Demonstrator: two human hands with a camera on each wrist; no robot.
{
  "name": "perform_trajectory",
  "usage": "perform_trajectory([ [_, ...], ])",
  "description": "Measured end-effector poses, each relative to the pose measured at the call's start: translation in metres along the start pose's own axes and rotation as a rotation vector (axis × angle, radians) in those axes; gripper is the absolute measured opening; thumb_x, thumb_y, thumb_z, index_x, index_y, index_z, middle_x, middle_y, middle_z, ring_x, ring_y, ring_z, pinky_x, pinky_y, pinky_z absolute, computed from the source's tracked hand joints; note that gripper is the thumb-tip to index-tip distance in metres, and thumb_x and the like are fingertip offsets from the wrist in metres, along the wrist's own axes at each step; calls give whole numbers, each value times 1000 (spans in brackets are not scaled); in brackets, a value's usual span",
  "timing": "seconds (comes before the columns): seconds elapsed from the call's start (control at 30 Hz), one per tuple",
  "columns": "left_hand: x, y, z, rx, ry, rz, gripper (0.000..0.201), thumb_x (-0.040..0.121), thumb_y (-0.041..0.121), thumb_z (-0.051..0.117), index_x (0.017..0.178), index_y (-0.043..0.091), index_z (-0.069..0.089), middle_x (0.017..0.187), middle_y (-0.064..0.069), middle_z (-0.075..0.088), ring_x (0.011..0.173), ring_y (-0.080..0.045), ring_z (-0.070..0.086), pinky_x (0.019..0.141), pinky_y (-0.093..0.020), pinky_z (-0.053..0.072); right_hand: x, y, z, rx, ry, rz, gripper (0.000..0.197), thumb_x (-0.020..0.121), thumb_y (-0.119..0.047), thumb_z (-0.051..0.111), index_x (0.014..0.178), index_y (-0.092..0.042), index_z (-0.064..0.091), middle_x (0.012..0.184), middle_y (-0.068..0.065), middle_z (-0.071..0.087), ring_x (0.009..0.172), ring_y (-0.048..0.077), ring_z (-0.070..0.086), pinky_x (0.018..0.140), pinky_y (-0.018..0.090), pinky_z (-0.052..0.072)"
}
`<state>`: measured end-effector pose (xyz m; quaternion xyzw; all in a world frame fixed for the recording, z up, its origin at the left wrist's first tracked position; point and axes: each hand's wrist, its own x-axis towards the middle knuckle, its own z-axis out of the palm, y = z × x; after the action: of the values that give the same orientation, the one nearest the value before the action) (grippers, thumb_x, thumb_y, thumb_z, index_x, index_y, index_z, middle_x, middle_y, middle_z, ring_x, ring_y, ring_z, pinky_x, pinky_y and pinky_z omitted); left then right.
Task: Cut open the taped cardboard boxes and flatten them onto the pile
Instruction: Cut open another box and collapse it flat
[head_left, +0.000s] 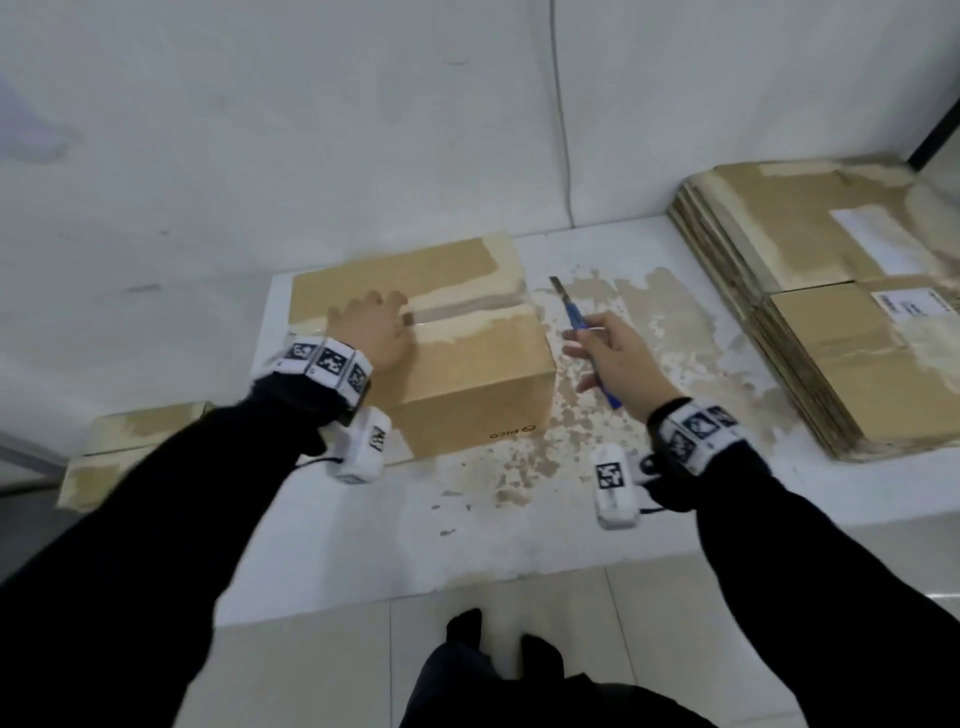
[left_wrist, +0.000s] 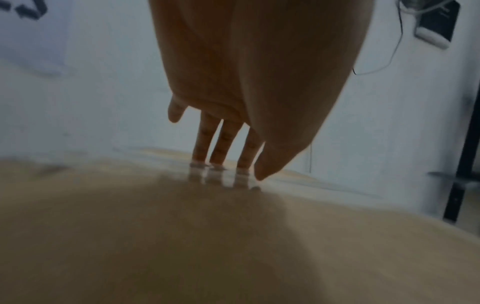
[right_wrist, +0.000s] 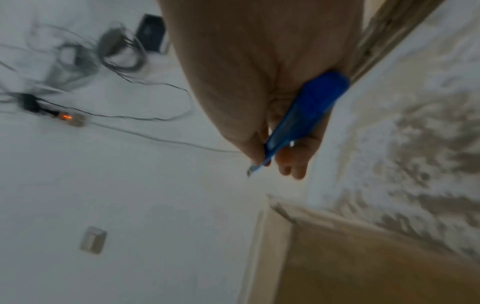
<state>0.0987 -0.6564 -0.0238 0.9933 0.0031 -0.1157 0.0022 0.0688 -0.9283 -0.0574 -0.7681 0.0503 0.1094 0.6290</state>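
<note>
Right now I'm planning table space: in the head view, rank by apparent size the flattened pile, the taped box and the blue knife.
1. Flattened pile, though cut off by the frame's edge.
2. Taped box.
3. Blue knife, by far the smallest.

On the table (head_left: 519, 519), the taped box (head_left: 467, 384) stands at centre. The pile of flattened boxes (head_left: 831, 322) lies at three o'clock from it, well apart. Another box (head_left: 130, 447) sits at eight o'clock, off the table's edge. The knife (head_left: 587, 343) is between box and pile, just beside the box.
</note>
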Motion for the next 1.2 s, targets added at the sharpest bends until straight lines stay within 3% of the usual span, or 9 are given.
perform_trajectory([
  [0.27,-28,68,41,-214,220,77,36,96,36,39,124,18,53,123,-13,49,115,-32,42,97,-41,30,-49,26,31,28,-60,-2,13,101,-18,41,111,-13,47,98,10,65,87,17,68,46,28,51],
  [0.43,-40,53,65,-235,441,281,37,93,36,39,116,15,58,109,-7,53,106,-27,44,107,-42,24,-28,20,12,-347,32,-146,24,98,-21,47,120,-24,57,78,2,66,51,10,59,45,19,45],
  [0.53,-37,51,63,-296,487,380,31,90,36,38,99,13,57,95,-4,51,93,-24,44,99,-41,32,-12,13,5,-540,-106,-239,34,99,-19,45,131,-24,54,70,-1,62,48,5,50,46,14,40],
  [0.63,-35,53,64,-335,508,394,26,91,33,40,95,11,55,94,-5,51,90,-22,44,84,-35,34,-6,6,-4,-617,-265,-269,36,99,-20,44,134,-27,52,65,4,55,53,16,43,49,18,35],
  [0.7,-33,54,64,-333,524,387,25,91,32,42,94,11,55,93,-5,51,89,-23,45,82,-35,35,-5,5,-12,-644,-330,-250,36,100,-23,42,134,-28,51,66,10,52,53,17,40,49,20,32],
  [0.9,-35,54,57,-323,671,379,21,91,28,46,93,8,53,93,-8,51,89,-25,43,84,-36,32,-19,11,-31,-541,-622,-94,34,99,-23,45,126,-42,52,54,-6,47,41,10,33,41,22,32],
  [1.03,-35,54,56,-290,595,370,23,93,29,44,99,10,55,93,-7,54,89,-27,48,84,-35,33,-20,9,-38,-627,-398,-174,33,98,-24,47,127,-37,54,63,-4,59,46,9,44,44,18,37],
  [1.13,-42,56,51,-198,452,325,45,96,29,43,137,10,41,100,-9,63,97,-28,55,97,-40,33,-21,4,-43,-623,-223,-244,33,98,-25,47,129,-35,54,71,-1,64,58,19,54,54,26,42],
  [1.2,-45,61,45,-153,425,255,48,98,26,40,143,11,35,111,-9,63,108,-27,52,102,-41,30,-20,2,-41,-629,-214,-275,35,99,-25,46,130,-38,52,75,0,63,53,16,50,51,24,41],
])
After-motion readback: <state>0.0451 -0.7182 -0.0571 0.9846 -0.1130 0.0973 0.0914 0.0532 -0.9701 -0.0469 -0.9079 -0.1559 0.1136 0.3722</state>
